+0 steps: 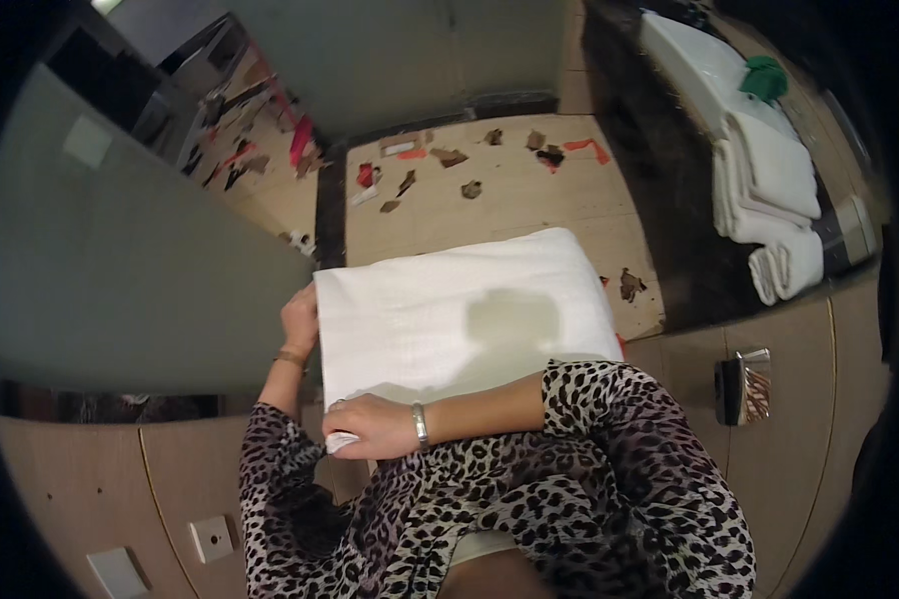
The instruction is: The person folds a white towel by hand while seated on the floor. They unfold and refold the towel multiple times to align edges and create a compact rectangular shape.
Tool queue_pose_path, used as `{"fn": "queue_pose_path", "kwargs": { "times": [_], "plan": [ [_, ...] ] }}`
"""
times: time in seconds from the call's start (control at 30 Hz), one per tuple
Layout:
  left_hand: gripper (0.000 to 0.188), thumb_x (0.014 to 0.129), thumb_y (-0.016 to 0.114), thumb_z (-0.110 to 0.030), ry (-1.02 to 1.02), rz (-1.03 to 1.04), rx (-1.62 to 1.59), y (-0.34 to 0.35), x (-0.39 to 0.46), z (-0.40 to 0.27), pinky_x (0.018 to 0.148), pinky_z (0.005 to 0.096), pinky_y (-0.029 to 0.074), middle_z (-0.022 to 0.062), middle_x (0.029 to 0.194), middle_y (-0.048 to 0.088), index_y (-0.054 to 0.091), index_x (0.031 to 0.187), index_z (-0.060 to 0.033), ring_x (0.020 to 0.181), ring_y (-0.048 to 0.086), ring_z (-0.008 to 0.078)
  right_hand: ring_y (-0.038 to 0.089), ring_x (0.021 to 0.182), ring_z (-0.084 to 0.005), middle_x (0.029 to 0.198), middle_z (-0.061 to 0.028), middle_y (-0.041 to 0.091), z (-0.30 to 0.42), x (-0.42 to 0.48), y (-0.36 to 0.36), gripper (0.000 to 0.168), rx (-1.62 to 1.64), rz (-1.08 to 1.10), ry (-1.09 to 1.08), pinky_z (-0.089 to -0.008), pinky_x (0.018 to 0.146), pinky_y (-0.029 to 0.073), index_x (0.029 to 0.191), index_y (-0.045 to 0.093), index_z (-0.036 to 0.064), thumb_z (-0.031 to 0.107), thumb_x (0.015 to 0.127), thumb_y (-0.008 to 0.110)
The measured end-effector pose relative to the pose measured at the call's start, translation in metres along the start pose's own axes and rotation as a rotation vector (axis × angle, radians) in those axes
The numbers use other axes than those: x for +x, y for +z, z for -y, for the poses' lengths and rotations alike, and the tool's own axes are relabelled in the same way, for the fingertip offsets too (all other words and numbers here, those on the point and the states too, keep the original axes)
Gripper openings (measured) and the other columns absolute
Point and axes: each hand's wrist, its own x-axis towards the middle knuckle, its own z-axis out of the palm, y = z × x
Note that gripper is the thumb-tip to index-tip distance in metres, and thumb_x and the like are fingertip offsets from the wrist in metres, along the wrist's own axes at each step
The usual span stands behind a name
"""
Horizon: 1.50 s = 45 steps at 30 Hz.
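Note:
A large white folded cloth, towel-like [412,314], spreads in front of my body above the floor. My right hand [371,427], with a silver bracelet at its wrist, grips the near left corner, where a bit of cloth bunches between thumb and fingers. At the far left edge, my left hand [300,320] holds the side of the cloth; its fingers are partly hidden behind the fabric. The forearm of my right arm crosses over the near edge. A shadow falls on the cloth's right half.
Torn cardboard and coloured scraps [449,156] litter the tiled floor [434,217]. Right, a dark counter [667,217] bears a white basin [693,64], a green cloth [764,79] and folded white towels [779,165]. A frosted glass panel [135,262] stands left.

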Motion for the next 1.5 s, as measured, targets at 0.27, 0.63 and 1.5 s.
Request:
{"fn": "queue_pose_path", "kwargs": {
  "times": [0.27,0.63,1.5],
  "plan": [
    [0.031,0.084,0.06,-0.015,0.047,-0.087,-0.053,0.009,0.045,-0.001,0.071,0.0404,0.054,0.0114,0.107,0.069,0.067,0.114,-0.0093,0.088,0.065,0.0321,0.06,0.087,-0.0351,0.086,-0.0161,0.06,-0.001,0.014,0.012,0.023,-0.183,0.016,-0.094,-0.0443,0.082,0.048,0.095,0.059,0.002,0.018,0.079,0.065],
    [0.03,0.089,0.055,-0.006,-0.372,0.123,-0.381,0.058,-0.02,-0.024,0.095,0.0403,0.05,0.02,0.119,0.066,0.067,0.117,-0.0031,0.112,0.061,0.0371,0.058,0.109,-0.0308,0.11,-0.0146,0.067,-0.119,-0.027,0.066,0.027,-0.107,0.537,0.01,-0.0422,0.099,0.044,0.1,0.071,0.005,0.02,0.078,0.066],
    [0.083,0.097,0.059,-0.042,-0.816,0.374,-0.861,0.036,-0.102,-0.137,0.116,0.0391,0.026,0.0256,0.157,0.023,0.017,0.155,-0.0002,0.145,0.027,0.0306,0.045,0.135,-0.0311,0.144,-0.0189,0.051,-0.183,-0.261,-0.238,0.058,-0.758,-0.748,0.976,-0.0353,0.111,0.035,0.143,0.048,0.006,0.043,0.1,0.048]
  ]
}}
